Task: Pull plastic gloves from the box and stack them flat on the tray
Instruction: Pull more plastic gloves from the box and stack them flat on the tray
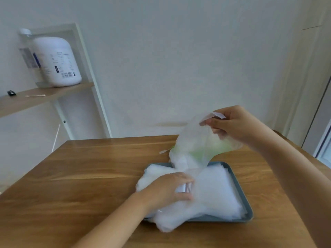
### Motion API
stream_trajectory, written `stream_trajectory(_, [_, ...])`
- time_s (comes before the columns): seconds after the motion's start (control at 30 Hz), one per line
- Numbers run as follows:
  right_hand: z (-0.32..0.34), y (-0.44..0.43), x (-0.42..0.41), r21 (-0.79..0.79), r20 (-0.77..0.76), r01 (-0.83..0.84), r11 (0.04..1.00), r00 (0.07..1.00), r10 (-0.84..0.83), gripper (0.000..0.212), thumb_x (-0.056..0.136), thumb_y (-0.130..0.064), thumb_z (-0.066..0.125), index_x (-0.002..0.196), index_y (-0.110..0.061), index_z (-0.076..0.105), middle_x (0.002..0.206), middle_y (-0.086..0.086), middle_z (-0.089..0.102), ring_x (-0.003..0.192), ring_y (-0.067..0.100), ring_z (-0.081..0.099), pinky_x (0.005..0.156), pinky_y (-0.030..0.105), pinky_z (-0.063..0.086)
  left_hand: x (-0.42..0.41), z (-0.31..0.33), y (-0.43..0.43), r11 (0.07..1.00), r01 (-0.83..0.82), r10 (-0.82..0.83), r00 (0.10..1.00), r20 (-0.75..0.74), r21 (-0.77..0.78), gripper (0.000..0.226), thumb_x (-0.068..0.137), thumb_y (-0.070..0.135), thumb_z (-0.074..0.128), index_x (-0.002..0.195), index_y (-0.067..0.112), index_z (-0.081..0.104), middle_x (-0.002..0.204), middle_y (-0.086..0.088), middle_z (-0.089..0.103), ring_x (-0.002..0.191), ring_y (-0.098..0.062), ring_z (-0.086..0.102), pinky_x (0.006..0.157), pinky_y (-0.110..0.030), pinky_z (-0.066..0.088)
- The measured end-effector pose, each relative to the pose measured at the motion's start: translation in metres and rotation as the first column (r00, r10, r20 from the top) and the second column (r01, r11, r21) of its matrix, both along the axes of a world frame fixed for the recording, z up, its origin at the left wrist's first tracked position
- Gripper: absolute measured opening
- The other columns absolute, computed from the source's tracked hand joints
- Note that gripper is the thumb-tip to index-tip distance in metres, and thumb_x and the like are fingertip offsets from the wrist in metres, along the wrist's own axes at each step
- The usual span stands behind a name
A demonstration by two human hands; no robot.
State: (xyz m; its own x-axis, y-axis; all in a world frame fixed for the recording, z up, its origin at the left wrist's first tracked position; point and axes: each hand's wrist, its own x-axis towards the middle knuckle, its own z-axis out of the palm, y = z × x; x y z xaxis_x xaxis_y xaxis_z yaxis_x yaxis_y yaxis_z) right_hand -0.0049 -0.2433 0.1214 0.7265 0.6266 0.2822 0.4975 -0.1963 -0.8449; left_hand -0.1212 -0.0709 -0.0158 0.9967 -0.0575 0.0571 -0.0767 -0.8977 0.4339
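right hand (pixel 236 126) — we see its grip pinching glove (pixel 195 149) top, held above tray (pixel 249 210) | left hand (pixel 170 190) grip pinching glove's lower end on stack (pixel 215 190) | stack fills tray on surface (pixel 89 176)

A plain white wall (pixel 179 59) fills the back, evenly lit by soft daylight. At left a white-framed rack carries a wooden shelf (pixel 35 98) with a white jug (pixel 57 61), a clear bottle (pixel 26 51) just beside it, a cotton swab (pixel 35 95) and a small black item (pixel 11 93). The wooden worktop (pixel 80 176) stands near the wall. A white door frame (pixel 304 68) rises at right, with glass (pixel 326 149) at the edge.
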Motion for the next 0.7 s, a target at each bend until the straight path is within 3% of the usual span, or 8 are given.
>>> stream_trajectory(0.13, [0.000,-0.004,-0.007,-0.074,-0.013,-0.011,0.997,1.000,0.010,0.016,0.092,-0.012,0.060,0.088,-0.012,0.076,0.047,-0.010,0.051,0.042,0.005,0.044,0.045,0.011,0.037,0.001,0.010,0.009,0.973,-0.012,0.056,0.981,-0.183,0.232,0.104,0.079,0.069,0.060,0.155,0.021,0.008,0.162,0.003,0.001,0.147,-0.013,-0.011,0.114,-0.025,-0.011])
stream_trajectory(0.27, [0.008,-0.008,-0.015,-0.133,0.007,-0.085,0.988,0.996,0.087,0.014,0.090,-0.015,0.063,0.087,-0.021,0.076,0.050,-0.007,0.054,0.051,0.009,0.047,0.053,0.018,0.042,0.006,0.008,0.020,0.955,-0.107,0.163,0.969,-0.185,0.277,0.119,0.069,0.083,0.056,0.156,0.022,0.001,0.160,-0.005,-0.019,0.141,-0.023,-0.033,0.116,-0.049,-0.017])
stream_trajectory(0.33, [0.016,-0.011,-0.019,-0.181,0.037,-0.128,0.975,0.990,0.137,0.016,0.091,-0.014,0.062,0.092,-0.023,0.075,0.051,-0.007,0.053,0.052,0.011,0.047,0.056,0.019,0.041,0.003,0.018,0.030,0.963,-0.239,0.259,0.950,-0.176,0.127,0.115,0.070,0.077,0.061,0.155,0.029,-0.001,0.161,-0.005,-0.016,0.146,-0.025,-0.022,0.119,-0.049,-0.009])
stream_trajectory(0.4, [0.026,-0.014,-0.026,-0.238,0.070,-0.166,0.957,0.980,0.187,0.018,0.090,-0.013,0.061,0.095,-0.025,0.074,0.051,-0.008,0.051,0.053,0.011,0.046,0.057,0.019,0.041,-0.003,0.037,0.048,0.903,-0.418,0.410,0.908,-0.091,-0.097,0.095,0.078,0.064,0.065,0.153,0.027,0.021,0.161,-0.003,0.013,0.148,-0.022,0.013,0.117,-0.039,0.017])
stream_trajectory(0.47, [0.036,-0.014,-0.032,-0.291,0.089,-0.212,0.933,0.965,0.247,0.021,0.090,-0.013,0.062,0.095,-0.029,0.075,0.050,-0.008,0.049,0.052,0.010,0.044,0.056,0.016,0.040,-0.012,0.060,0.066,0.811,-0.508,0.542,0.839,0.047,-0.290,0.069,0.084,0.055,0.063,0.140,0.019,0.048,0.145,0.002,0.047,0.129,-0.013,0.046,0.100,-0.025,0.038])
stream_trajectory(0.57, [0.045,-0.006,-0.043,-0.414,0.139,-0.236,0.879,0.938,0.317,0.019,0.090,-0.018,0.061,0.094,-0.031,0.074,0.051,-0.007,0.049,0.049,0.009,0.042,0.056,0.015,0.038,-0.028,0.093,0.060,0.731,-0.213,0.371,0.922,0.115,-0.648,0.087,0.059,0.080,0.066,0.127,0.026,0.057,0.126,0.015,0.061,0.119,-0.003,0.056,0.086,-0.010,0.044])
stream_trajectory(0.63, [0.048,0.004,-0.052,-0.480,0.161,-0.254,0.840,0.916,0.368,0.015,0.091,-0.024,0.060,0.094,-0.030,0.073,0.051,-0.008,0.049,0.046,0.008,0.041,0.055,0.017,0.036,-0.031,0.107,0.039,0.689,0.004,0.163,0.973,0.161,-0.724,0.100,0.048,0.079,0.073,0.131,0.026,0.055,0.130,0.010,0.062,0.123,-0.004,0.055,0.098,-0.017,0.046])
stream_trajectory(0.7, [0.050,0.013,-0.060,-0.499,0.190,-0.262,0.826,0.897,0.400,0.016,0.093,-0.027,0.058,0.092,-0.022,0.073,0.050,-0.007,0.046,0.045,0.010,0.037,0.049,0.018,0.033,-0.029,0.111,0.023,0.690,0.106,0.020,0.986,0.165,-0.716,0.097,0.056,0.064,0.081,0.135,0.017,0.052,0.133,-0.002,0.060,0.126,-0.014,0.054,0.105,-0.028,0.043])
